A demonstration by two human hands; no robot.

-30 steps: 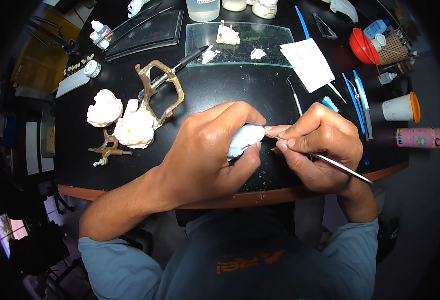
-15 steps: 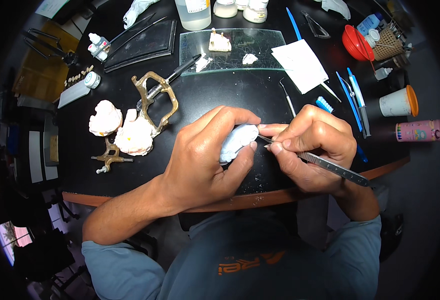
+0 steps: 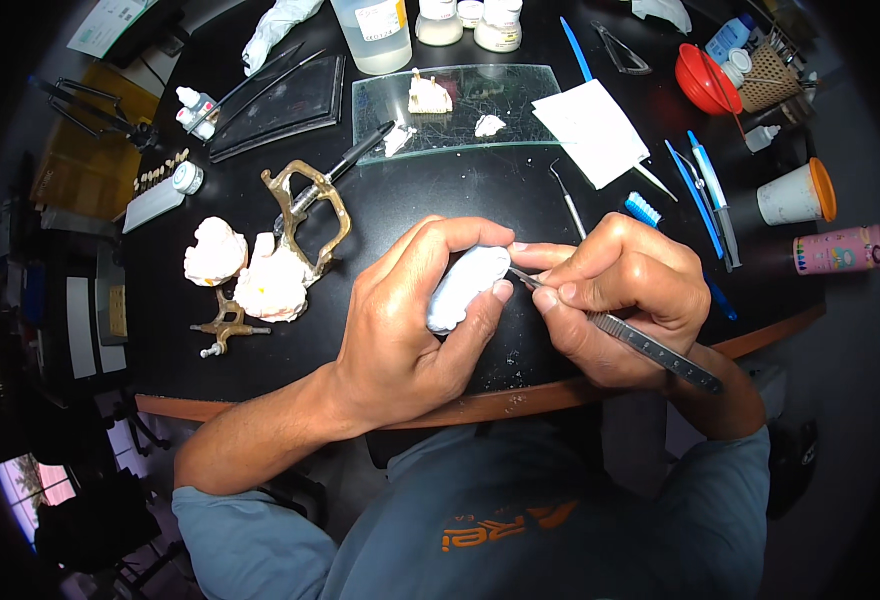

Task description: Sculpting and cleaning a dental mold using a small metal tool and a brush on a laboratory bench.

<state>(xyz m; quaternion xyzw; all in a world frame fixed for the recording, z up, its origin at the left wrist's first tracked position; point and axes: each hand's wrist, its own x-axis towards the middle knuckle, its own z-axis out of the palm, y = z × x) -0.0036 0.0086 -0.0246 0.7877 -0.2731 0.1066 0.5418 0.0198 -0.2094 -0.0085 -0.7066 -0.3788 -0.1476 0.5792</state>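
My left hand (image 3: 400,310) is wrapped round a pale bluish-white, rounded piece (image 3: 468,290) that looks like a dental plaster cast. Thumb and fingers grip its two sides, hiding part of it. In my right hand (image 3: 635,300) is a scalpel (image 3: 655,352) with a flat metal handle, pinched between thumb and fingers. Its tip points left and meets, or nearly meets, the cast's right end; whether it touches I cannot tell. My right index finger reaches toward that same end. Small white crumbs (image 3: 513,375) lie on the table below.
At the left, plaster casts (image 3: 272,285) lie beside a brass-coloured articulator frame (image 3: 310,215). A glass slab (image 3: 460,135) holds a small tooth model (image 3: 430,95). White paper (image 3: 600,130), a probe (image 3: 568,200), a blue brush (image 3: 643,208) and a white cup (image 3: 790,197) are to the right.
The cast has turned slightly in my left hand, showing more of its smooth face. The scalpel handle has shifted a little left and down. The whole view has moved slightly.
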